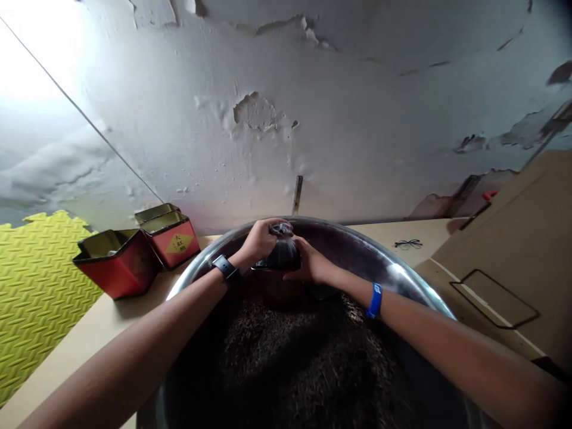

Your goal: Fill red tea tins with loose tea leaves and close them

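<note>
Inside a large metal basin (422,286), my left hand (258,243) closes around the gathered neck of a clear plastic bag (282,255). Dark contents show through the film. The bag sits at the mouth of a dark red tin (277,291), whose lower part is lost in shadow. My right hand (310,261) wraps the right side of the bag and tin; its fingertips are partly hidden, and it cannot be told how much of each they grip. Below my hands, dark loose tea leaves (313,363) fill the basin's bottom.
Two red tins with open tops (123,271) (176,241) stand left of the basin on a pale table (67,372). Yellow foam mat (33,298) lies beyond the left edge. Glasses (407,243) and a cardboard box (518,238) are at the right. A peeling wall (357,137) rises behind.
</note>
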Demonstrator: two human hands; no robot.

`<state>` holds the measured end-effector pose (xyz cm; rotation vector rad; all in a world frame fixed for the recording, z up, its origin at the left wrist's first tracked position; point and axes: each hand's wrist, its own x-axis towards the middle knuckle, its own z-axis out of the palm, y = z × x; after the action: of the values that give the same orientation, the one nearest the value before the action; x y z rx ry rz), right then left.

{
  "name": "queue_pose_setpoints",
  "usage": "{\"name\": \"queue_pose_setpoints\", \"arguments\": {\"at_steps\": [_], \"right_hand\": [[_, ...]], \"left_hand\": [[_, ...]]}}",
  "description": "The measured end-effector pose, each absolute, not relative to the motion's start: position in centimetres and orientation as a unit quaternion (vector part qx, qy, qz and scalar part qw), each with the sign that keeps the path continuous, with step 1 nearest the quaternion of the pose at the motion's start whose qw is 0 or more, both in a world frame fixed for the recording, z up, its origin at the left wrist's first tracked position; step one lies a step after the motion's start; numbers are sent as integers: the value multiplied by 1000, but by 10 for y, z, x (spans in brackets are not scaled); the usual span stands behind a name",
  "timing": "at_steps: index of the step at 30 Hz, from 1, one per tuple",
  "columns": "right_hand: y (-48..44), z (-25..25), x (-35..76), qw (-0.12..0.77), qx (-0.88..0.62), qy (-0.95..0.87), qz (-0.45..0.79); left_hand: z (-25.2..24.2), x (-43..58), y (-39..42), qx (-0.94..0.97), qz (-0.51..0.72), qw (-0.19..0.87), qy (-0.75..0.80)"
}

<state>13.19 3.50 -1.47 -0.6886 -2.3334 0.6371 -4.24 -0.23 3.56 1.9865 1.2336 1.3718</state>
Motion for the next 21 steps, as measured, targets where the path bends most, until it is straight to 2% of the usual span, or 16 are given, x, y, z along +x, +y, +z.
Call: {"name": "queue_pose_setpoints", "arguments": {"at_steps": [7, 10, 12, 15, 21], "right_hand": [[43, -7, 136, 301, -232, -872, 308], [41, 7, 135, 328, -281, -866, 253], [38, 14, 133, 344, -325, -858, 202], [33, 22, 132, 327, -322, -866, 198], [30, 33, 129, 328, -367, -799, 346]], "left_hand": [[28, -45, 2, 743, 443, 283, 415], [22, -40, 5, 754, 421, 289, 413], [21, -37, 6, 779, 414, 246, 401], [26, -37, 4, 800, 423, 161, 394], [35, -34, -12, 742, 442, 88, 496]]}}
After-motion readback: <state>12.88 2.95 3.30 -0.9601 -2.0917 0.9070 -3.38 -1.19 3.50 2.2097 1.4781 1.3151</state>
